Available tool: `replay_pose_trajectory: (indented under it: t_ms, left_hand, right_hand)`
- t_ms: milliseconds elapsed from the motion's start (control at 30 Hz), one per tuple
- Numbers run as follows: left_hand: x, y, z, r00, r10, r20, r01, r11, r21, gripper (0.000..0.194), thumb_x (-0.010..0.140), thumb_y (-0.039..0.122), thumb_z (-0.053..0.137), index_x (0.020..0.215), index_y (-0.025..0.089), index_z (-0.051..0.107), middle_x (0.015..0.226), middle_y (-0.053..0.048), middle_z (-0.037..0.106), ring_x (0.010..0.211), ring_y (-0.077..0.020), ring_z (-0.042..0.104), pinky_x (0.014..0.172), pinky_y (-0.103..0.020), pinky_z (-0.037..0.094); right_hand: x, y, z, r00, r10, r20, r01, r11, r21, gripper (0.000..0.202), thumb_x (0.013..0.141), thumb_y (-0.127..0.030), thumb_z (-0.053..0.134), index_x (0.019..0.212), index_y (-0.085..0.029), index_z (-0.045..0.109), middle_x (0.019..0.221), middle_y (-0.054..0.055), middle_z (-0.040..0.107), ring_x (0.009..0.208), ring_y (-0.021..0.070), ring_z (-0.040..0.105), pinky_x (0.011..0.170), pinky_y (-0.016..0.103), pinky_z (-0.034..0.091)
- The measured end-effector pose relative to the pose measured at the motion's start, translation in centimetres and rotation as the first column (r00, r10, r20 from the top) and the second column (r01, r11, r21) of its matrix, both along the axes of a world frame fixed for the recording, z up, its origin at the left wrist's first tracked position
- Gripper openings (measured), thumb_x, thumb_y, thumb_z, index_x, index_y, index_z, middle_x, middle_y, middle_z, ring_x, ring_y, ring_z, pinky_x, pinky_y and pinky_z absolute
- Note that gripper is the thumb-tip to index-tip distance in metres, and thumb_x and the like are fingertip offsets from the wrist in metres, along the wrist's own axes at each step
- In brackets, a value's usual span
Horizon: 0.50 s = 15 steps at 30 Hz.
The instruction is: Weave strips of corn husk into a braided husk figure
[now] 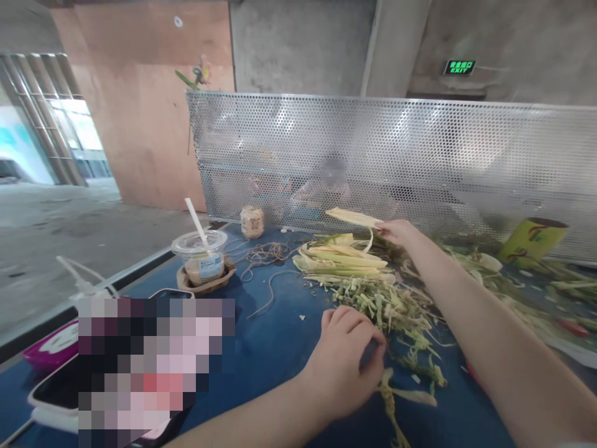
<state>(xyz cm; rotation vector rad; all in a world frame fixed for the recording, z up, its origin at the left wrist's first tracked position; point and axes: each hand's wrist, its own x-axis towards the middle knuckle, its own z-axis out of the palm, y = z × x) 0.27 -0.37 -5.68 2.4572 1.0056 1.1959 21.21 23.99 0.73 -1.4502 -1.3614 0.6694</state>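
My right hand (395, 233) reaches forward over the table and pinches one end of a pale yellow husk strip (352, 217), which points to the left. Below it lies a stack of yellow-green husks (345, 261). My left hand (347, 354) hovers nearer to me, its fingers curved and the thumb apart from them, with nothing between. Just beyond this hand is a pile of shredded green plant bits (382, 305). A twisted husk piece (390, 404) rests beside the left thumb.
On the blue table (275, 336), a lidded cup with a straw (203, 264) stands at the left, near a twine ball (252, 222) and loose twine (265, 256). A phone (58, 386) lies front left. A yellow can (533, 241) stands right, before a perforated metal screen (289, 143).
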Motion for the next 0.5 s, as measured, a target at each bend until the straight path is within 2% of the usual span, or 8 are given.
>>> replay_pose_trajectory:
  t_ms: [133,333,500]
  left_hand:
    - [0.1,0.1,0.0,0.999,0.028,0.018,-0.028,0.999,-0.021,0.009,0.075,0.011,0.048,0.078,0.017,0.054,0.083,-0.002,0.059,0.085,-0.0149,0.049,0.077,-0.031,0.034]
    - [0.0,0.3,0.2,0.999,0.047,0.022,-0.045,0.997,-0.057,0.011,0.076,0.011,0.046,0.079,0.018,0.054,0.084,-0.003,0.059,0.088,-0.016,0.05,0.079,-0.032,0.034]
    - [0.0,0.4,0.2,0.997,0.065,0.045,-0.06,0.993,-0.1,0.012,0.075,0.01,0.046,0.078,0.019,0.054,0.085,-0.003,0.058,0.088,-0.0164,0.05,0.079,-0.033,0.034]
  right_hand:
    - [0.7,-1.5,0.5,1.0,0.024,-0.013,-0.024,1.0,0.002,0.029,0.085,-0.029,0.05,0.11,-0.015,0.051,0.109,0.007,0.055,0.091,0.018,0.056,0.075,0.038,0.048]
    - [0.5,-3.3,1.6,0.996,0.087,0.019,-0.088,0.994,0.068,0.019,0.083,-0.024,0.052,0.097,-0.012,0.056,0.092,0.004,0.06,0.076,0.0126,0.059,0.065,0.03,0.05]
    - [0.4,-3.4,1.5,0.992,0.061,0.114,-0.069,0.995,0.071,0.028,0.085,-0.029,0.049,0.109,-0.014,0.051,0.106,0.007,0.056,0.088,0.017,0.057,0.073,0.036,0.049]
